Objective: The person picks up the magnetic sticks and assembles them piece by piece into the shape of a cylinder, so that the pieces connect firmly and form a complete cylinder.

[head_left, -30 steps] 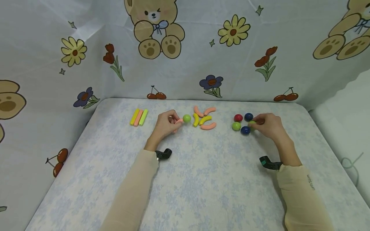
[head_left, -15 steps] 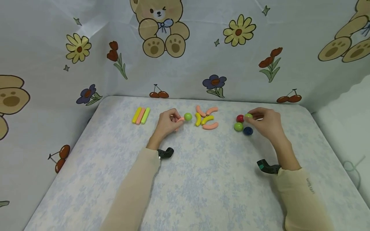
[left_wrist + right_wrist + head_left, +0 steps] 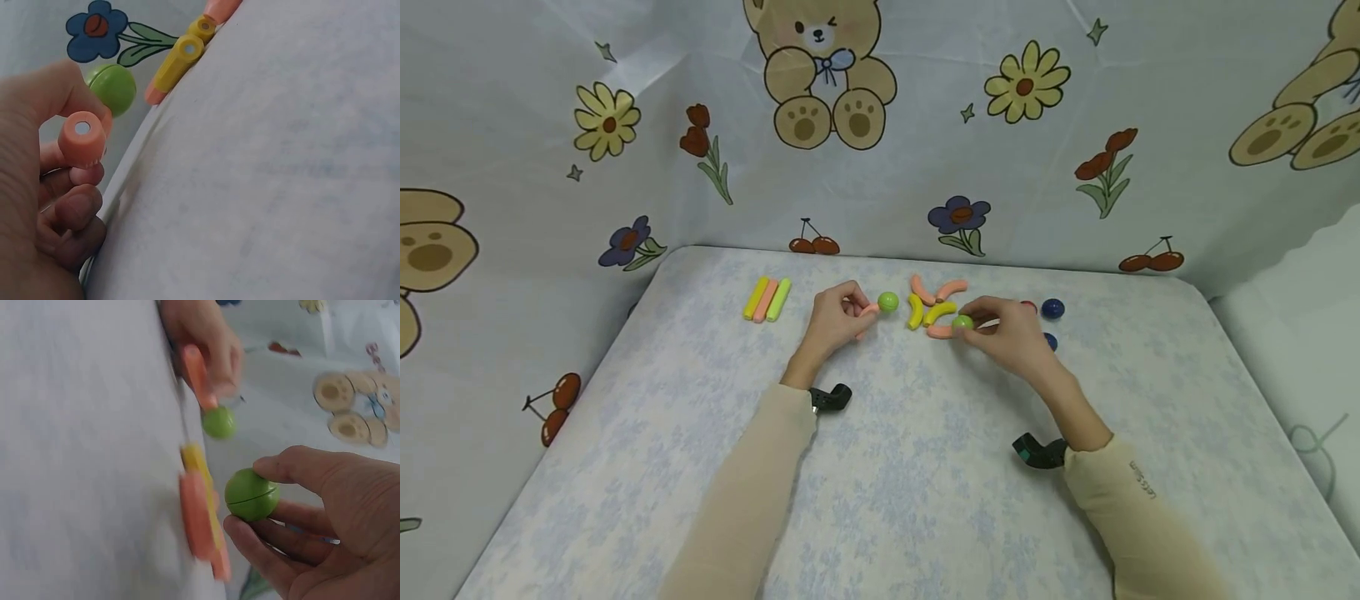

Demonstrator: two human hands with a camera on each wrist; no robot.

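Observation:
My left hand (image 3: 833, 317) pinches a curved pink rod (image 3: 82, 139) that shows a small silvery disc in its near end. A green ball (image 3: 888, 302) sits at the rod's other end, clear of the table. My right hand (image 3: 1013, 335) pinches a second green ball (image 3: 252, 495), marked by a thin groove, between thumb and fingertips. In the head view it hovers by a curved pink rod (image 3: 938, 332). Beyond lie two curved yellow rods (image 3: 939, 313) and two more curved pink rods (image 3: 951, 289).
Three straight rods, yellow (image 3: 756, 297), pink (image 3: 765, 301) and lime (image 3: 779, 300), lie side by side at left. Right of my right hand are two blue balls (image 3: 1052, 309) and a partly hidden red ball (image 3: 1028, 307). A printed cloth (image 3: 895, 167) hangs behind the table.
My right hand has lifted the green ball from the ball cluster and carried it left, towards the curved rods. My left hand still holds the pink rod in nearly the same place.

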